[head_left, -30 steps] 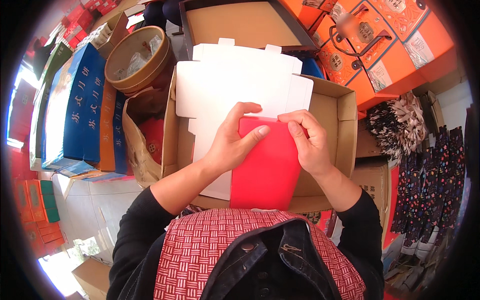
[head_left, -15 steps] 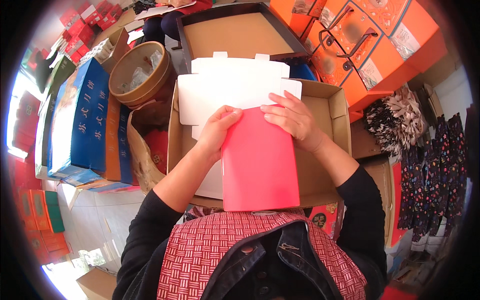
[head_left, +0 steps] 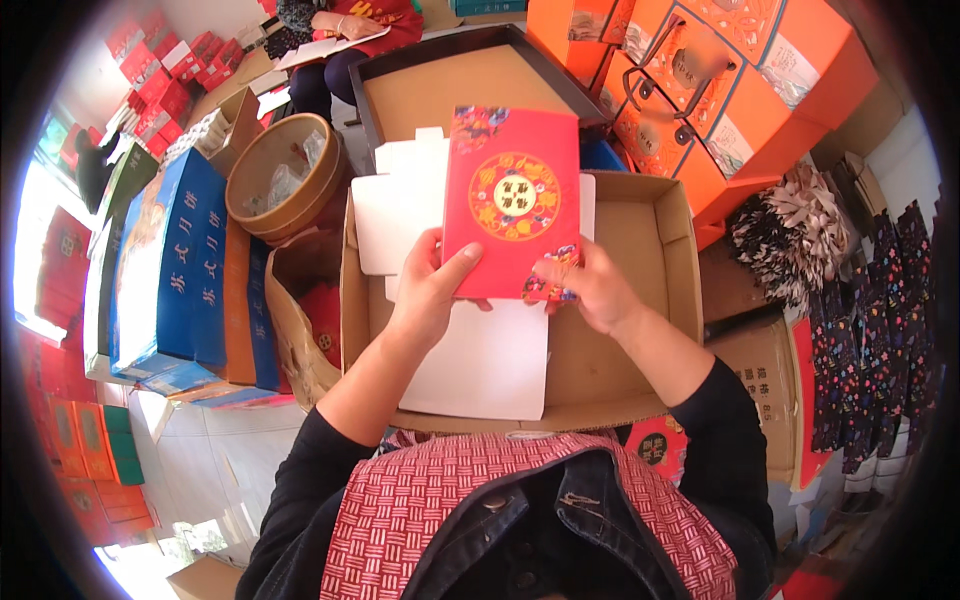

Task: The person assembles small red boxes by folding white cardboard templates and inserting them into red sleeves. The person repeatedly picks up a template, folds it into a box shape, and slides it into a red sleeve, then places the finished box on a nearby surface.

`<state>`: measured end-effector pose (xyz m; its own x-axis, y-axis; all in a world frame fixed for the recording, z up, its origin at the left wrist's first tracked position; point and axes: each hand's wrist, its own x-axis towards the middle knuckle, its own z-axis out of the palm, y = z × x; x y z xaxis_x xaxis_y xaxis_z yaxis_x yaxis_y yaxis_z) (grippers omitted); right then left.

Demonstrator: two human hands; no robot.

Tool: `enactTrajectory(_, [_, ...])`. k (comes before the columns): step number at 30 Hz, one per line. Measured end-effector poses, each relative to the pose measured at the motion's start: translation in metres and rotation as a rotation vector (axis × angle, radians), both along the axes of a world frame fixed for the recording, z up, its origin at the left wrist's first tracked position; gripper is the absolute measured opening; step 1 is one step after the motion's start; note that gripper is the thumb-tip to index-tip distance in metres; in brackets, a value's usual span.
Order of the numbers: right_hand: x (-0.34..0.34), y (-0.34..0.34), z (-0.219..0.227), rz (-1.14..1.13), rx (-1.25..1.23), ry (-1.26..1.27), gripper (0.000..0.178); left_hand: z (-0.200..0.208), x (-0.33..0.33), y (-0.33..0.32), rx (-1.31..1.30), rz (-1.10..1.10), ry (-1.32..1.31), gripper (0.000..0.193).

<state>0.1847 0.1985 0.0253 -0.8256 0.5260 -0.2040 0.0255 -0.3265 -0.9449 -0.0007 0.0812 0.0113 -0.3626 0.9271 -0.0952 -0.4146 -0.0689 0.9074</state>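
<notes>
Between my two hands is a red printed carton (head_left: 512, 200), its round gold emblem and flowered corners facing up. My left hand (head_left: 430, 290) grips its lower left edge, thumb on top and fingers underneath. At the lower right corner, my right hand (head_left: 592, 290) pinches it in the same way. Beneath it lies a white unfolded carton blank (head_left: 475, 365) with tabs along its far side, resting over an open brown cardboard box (head_left: 640, 360). The carton covers the blank's middle.
A black-rimmed tray (head_left: 440, 90) stands beyond the box. Orange gift boxes (head_left: 740, 90) are stacked far right. On the left are a round tan bin (head_left: 290, 190) and blue boxes (head_left: 175, 260). Another person's hand (head_left: 345, 25) rests near a white sheet at the top.
The plain red panel that hung toward me is out of sight; a decorated red face now shows farther forward. Both hands have moved nearer my body, uncovering the near part of the white blank.
</notes>
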Motion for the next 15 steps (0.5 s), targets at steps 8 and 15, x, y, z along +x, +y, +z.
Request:
enactTrajectory(8, [0.004,0.004,-0.003,0.167,0.885,-0.153,0.040,0.079,-0.079,0.035,-0.043,0.219,0.122,0.032])
enactTrajectory(15, [-0.002,-0.021,-0.011,0.303,0.867,-0.022,0.027,0.054,-0.160,0.216,-0.198,0.242,0.035,0.034])
